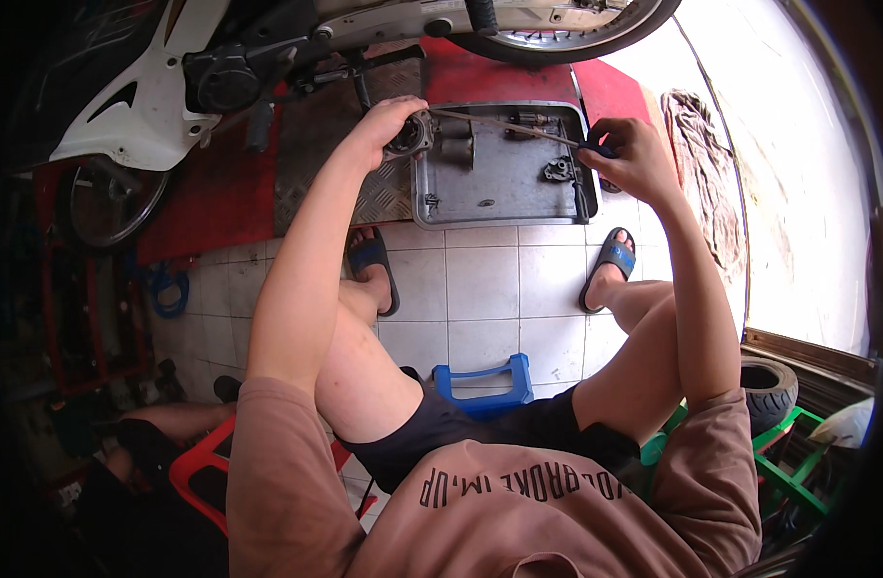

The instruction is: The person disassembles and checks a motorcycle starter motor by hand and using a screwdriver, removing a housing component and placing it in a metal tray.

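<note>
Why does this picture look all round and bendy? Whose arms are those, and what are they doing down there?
The camera sits on a person's head and looks down, and its wide lens bends straight lines. The arms are that person's own, sitting on a blue stool. The left hand holds a small metal engine part at the edge of a metal tray. The right hand holds a long screwdriver whose tip reaches that part. More small parts lie in the tray. Above stands a motorbike, and a rag lies on the right.

grey metal tray (pixel 489 207); red ramp (pixel 210 197); white floor tiles (pixel 482 284); blue stool (pixel 485 380); blue-strapped sandals (pixel 615 258)
</note>
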